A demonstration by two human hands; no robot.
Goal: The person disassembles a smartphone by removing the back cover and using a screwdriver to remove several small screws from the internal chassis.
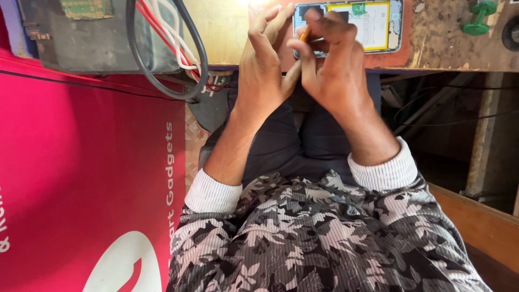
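scuffed wooden workbench (448, 54) along the top, big red banner (81, 178) filling the left, dim shadowy space under the bench at right, bright glare top centre

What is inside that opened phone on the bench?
Inside the opened phone a pale battery with a yellow border and a small green part show. The right hand covers its left end, so that part stays hidden.

Phone repair workshop — opened phone (357, 24), wires (173, 38), worn bench (448, 54).

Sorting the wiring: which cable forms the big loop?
The thick black cable at the left; the thin red and white wires run straight through it.
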